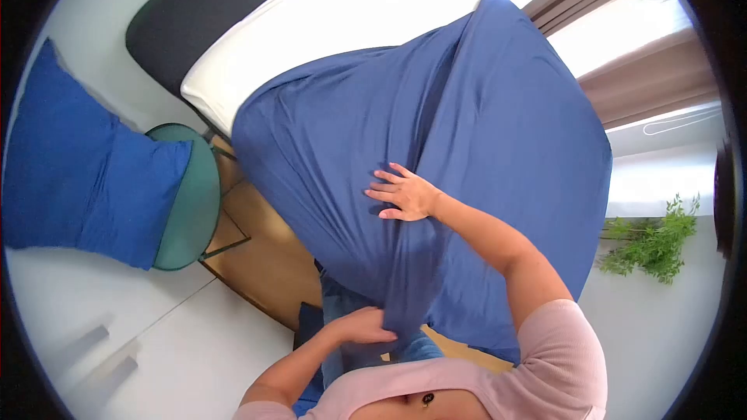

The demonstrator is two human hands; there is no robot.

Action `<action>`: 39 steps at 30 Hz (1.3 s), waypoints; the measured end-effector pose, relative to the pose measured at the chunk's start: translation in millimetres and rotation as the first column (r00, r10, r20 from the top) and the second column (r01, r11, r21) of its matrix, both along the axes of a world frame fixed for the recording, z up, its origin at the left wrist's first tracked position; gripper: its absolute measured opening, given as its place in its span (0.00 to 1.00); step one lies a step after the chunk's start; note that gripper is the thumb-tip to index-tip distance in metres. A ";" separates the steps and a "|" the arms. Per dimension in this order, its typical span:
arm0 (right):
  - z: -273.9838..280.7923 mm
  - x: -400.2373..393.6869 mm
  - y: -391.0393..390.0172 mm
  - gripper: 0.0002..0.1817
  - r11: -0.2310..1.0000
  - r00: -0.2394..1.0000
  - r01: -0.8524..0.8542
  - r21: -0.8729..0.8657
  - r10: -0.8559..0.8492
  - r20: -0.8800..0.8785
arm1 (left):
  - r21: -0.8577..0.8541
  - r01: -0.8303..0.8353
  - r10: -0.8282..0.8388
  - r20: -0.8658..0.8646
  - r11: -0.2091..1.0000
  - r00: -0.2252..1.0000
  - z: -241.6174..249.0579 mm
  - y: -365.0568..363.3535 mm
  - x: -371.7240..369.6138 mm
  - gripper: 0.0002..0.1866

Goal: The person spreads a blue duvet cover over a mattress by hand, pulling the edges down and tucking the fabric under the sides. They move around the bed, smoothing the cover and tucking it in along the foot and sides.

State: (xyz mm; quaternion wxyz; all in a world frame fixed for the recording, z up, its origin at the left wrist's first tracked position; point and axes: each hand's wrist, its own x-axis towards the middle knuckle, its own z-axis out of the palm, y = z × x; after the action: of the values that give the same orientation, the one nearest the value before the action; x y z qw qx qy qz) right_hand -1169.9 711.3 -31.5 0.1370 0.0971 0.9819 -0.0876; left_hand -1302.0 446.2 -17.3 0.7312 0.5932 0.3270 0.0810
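Note:
A blue bed sheet (513, 163) is spread over much of a white mattress (342, 8), leaving its far part bare. My right hand (405, 194) lies flat on the sheet with its fingers spread, beside a long fold. Lower down, close to my body, my left hand (367, 326) is closed round a gathered part of the same sheet. Creases run through the cloth between both hands. The sheet's near edge hangs by my legs.
At left, a blue pillow (85, 163) rests on a green round-seated chair (194, 202). A white cabinet (210, 350) with handles stands at lower left. A dark headboard (194, 15) borders the mattress. Curtains (646, 78) and a green plant (657, 245) are at right.

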 end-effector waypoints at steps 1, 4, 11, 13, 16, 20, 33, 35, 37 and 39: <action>13.4 3.0 -6.0 0.36 0.997 0.966 0.077 -0.030 -0.067 0.249 | 0.064 0.091 -0.092 0.012 0.994 0.996 26.0 12.5 17.3 0.24; 40.5 30.2 -31.2 0.39 0.940 0.609 0.337 0.043 -0.253 0.752 | 0.201 0.131 -0.169 0.189 0.971 0.967 92.6 27.2 82.0 0.19; 122.3 171.4 -57.0 0.39 0.905 0.222 0.416 -0.093 -0.001 0.975 | 0.361 0.104 -0.096 -0.042 0.927 0.995 135.6 15.6 100.5 0.19; 120.9 163.2 -48.6 0.37 0.907 0.406 0.403 -0.117 -0.063 0.912 | 0.405 0.114 -0.086 -0.089 0.907 0.992 122.7 2.7 86.0 0.19; 100.3 82.1 -33.4 0.21 0.952 0.911 0.278 -0.125 -0.220 0.347 | 0.408 0.059 -0.050 -0.034 0.911 0.998 130.0 -11.3 63.0 0.16; 36.3 -31.2 8.9 0.45 0.945 0.990 -0.059 0.321 0.015 0.138 | 0.341 -0.096 0.098 0.011 0.935 0.995 142.2 -5.8 7.9 0.13; 2.5 79.9 -27.4 0.15 0.897 0.240 0.432 -0.099 -0.008 0.971 | 0.047 0.067 -0.068 0.022 0.997 0.997 86.4 20.6 -36.9 0.24; -4.3 48.7 -17.6 0.16 0.836 0.325 0.515 -0.187 0.011 0.946 | -0.154 -0.012 0.023 0.072 0.988 0.997 70.9 14.0 -54.6 0.20; -24.2 -12.1 -6.5 0.18 0.766 0.633 0.520 -0.378 -0.049 0.772 | -0.492 -0.202 0.346 0.221 0.847 0.912 31.9 -13.1 -89.3 0.18; -11.1 -91.7 -1.5 0.19 0.693 0.901 0.421 -0.585 -0.241 0.362 | -0.679 -0.423 0.556 -0.027 0.600 0.831 -21.5 -46.6 -133.2 0.22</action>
State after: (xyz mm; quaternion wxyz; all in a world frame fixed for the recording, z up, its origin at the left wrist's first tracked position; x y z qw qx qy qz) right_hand -1261.6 709.8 -42.5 0.2695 0.2306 0.8287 -0.4329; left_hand -1435.2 399.6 -38.8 0.8680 0.1722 0.4138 0.2137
